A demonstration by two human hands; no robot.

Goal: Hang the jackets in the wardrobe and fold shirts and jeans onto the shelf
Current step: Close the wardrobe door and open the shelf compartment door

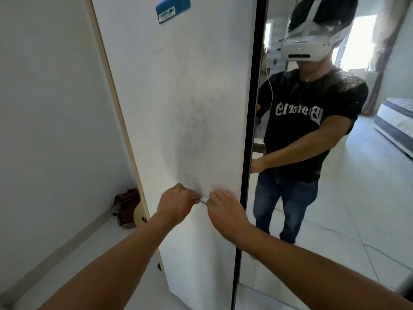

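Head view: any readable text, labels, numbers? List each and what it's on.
Blue and white sticker on the white wardrobe door: barcode and print too small to read.
Black T-shirt in the mirror door's reflection: white gothic lettering, mirrored, not reliably readable.
Nothing else carries text.

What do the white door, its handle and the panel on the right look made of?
White door: likely laminated board, matte and smudged grey, pale wood-coloured edge. Handle: small shiny bar, perhaps metal, mostly hidden by left hand and right hand. Right panel: black-framed mirror glass, reflecting the room.
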